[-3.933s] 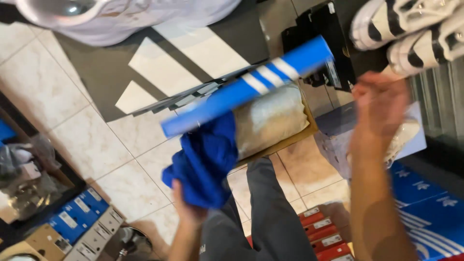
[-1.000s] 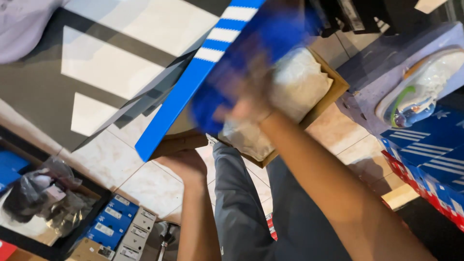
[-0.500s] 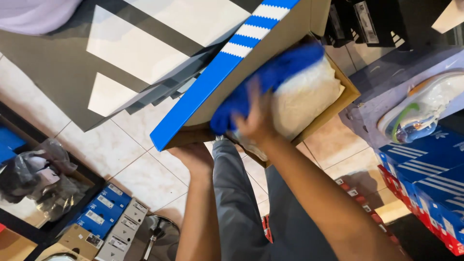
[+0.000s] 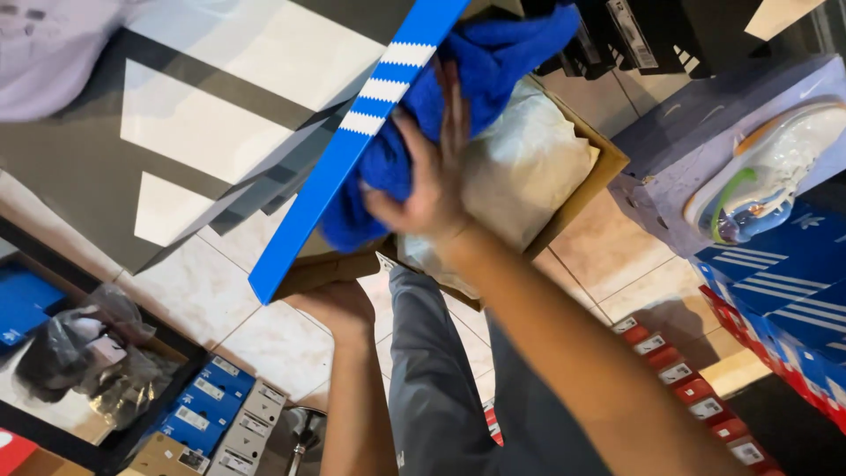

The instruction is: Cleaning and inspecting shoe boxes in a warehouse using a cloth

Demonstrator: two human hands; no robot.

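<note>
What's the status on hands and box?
Left hand grips the shoe box underneath. Right hand presses blue cloth into it. Lid up, paper inside.

- Left hand (image 4: 333, 306) low centre, fingers curled up and out of sight, knuckles toward camera, forearm running straight down to the near edge.
- Right hand (image 4: 427, 176) farther, palm pressed flat, fingers (image 4: 454, 106) spread and pointing far.
- Right forearm stretched diagonally from near right, wrist bent slightly.
</note>
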